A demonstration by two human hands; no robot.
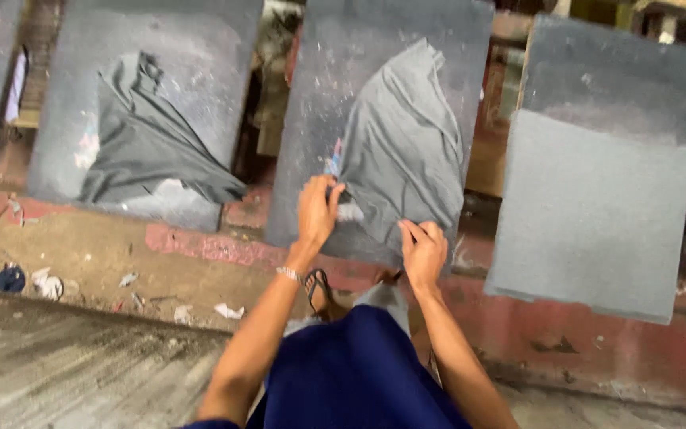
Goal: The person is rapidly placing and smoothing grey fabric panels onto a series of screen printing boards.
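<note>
A grey cloth [402, 143] lies crumpled on a dark speckled board [335, 95] that leans in front of me. My left hand [316, 210] pinches the cloth's lower left edge. My right hand [422, 253] grips the cloth's bottom edge near the board's lower rim. A bracelet sits on my left wrist. My blue-clad knee [351, 373] is below the hands, and a sandalled foot [321, 292] shows between my arms.
Another board [200, 48] at the left carries a darker grey cloth [144, 139]. At the right, a board [597, 214] is covered flat by grey fabric. A reddish curb [200, 246] runs under the boards. Paper scraps [229, 311] litter the ground.
</note>
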